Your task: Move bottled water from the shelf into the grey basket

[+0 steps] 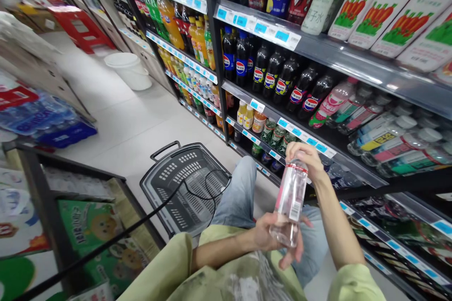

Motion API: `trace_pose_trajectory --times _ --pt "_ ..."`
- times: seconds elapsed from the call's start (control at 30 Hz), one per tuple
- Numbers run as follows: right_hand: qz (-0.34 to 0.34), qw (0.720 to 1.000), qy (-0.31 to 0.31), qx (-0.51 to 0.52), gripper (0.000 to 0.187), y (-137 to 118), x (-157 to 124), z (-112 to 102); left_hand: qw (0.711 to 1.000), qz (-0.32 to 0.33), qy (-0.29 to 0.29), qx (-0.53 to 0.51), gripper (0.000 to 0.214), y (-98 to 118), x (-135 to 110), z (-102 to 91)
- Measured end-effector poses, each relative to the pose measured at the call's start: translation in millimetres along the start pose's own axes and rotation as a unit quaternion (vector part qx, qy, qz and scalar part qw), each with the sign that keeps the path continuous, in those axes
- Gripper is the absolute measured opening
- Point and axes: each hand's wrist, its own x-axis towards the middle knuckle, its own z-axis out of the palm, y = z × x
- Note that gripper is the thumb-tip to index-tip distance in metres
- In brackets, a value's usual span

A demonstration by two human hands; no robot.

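A transparent plastic drink bottle [292, 188] with a pink-and-white label and barcode is held tilted in front of my body, cap end away from me. My left hand [266, 234] cradles its lower end, thumb on the near side and some fingertips showing past the base. At the top, my right hand [306, 157] has its fingers closed around the cap and neck, which they mostly hide. Just beyond the bottle are the drink shelves, where similar bottles with pink labels [399, 148] lie slanted on the right.
A grey shopping basket [190, 188] stands on the floor beside my knee, a black cable crossing over it. Cola bottles [261, 68] line the shelf ahead. Farther off are a white bucket [129, 70], a red stool [83, 28] and packed water bottles [42, 115]. Boxed goods [95, 225] sit at left.
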Motion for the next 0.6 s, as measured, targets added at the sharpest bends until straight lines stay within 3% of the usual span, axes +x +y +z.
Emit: trace_pose_trajectory --times 0.07,0.13,0.23,0.37,0.5,0.53,0.6 --pt "-0.003 0.999 -0.016 0.040 0.020 7 -2 6 0.999 -0.008 -0.042 -0.031 0.099 -8 -4 -3.8" --pt "-0.024 0.997 -0.002 0.068 0.019 11 -4 10 0.996 0.007 -0.044 -0.073 0.100 -13 -7 -6.8" --pt "-0.050 0.995 0.051 0.070 0.021 12 -5 13 0.993 0.032 0.010 -0.116 0.095 -15 -12 -11.0" --pt "-0.028 0.994 0.102 0.038 0.030 12 -1 14 0.992 0.030 0.069 -0.101 0.094 -7 -14 -14.2" --pt "0.045 0.985 0.163 0.038 0.030 17 -3 19 0.996 -0.003 0.090 0.004 0.091 0 -15 -16.1" --pt "0.080 0.980 0.174 0.047 0.028 20 -7 22 0.993 -0.005 0.110 0.047 0.090 1 -15 -16.9" --pt "0.158 0.971 0.162 0.078 0.041 30 -23 28 0.974 0.012 0.182 0.136 0.089 6 -15 -18.9"
